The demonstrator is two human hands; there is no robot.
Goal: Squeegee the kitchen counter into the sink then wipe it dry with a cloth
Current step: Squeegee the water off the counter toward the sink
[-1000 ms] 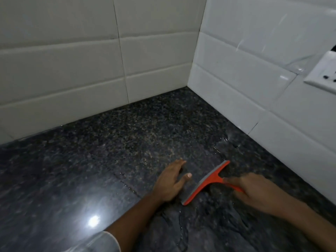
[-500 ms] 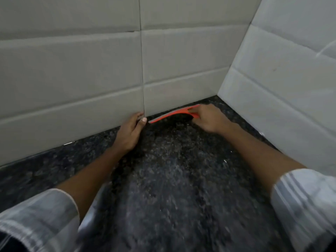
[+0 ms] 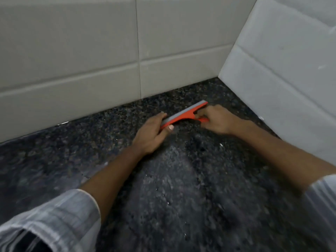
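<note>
An orange squeegee (image 3: 183, 114) with a grey rubber blade lies slanted on the dark speckled granite counter (image 3: 181, 188), a short way in front of the back wall. My right hand (image 3: 219, 120) is closed around its orange handle. My left hand (image 3: 151, 136) pinches the blade's left end between thumb and fingers. Small water droplets glint on the counter near me. No sink and no cloth are in view.
Pale tiled walls meet in a corner at the back right: the back wall (image 3: 91, 60) and the right wall (image 3: 281, 70). The counter stretches to the left and towards me. My striped sleeves (image 3: 54, 219) show at the bottom.
The squeegee has come back from the foot of the back wall towards me. My left hand, which rested beside the blade against the wall, now grips the blade's left end.
</note>
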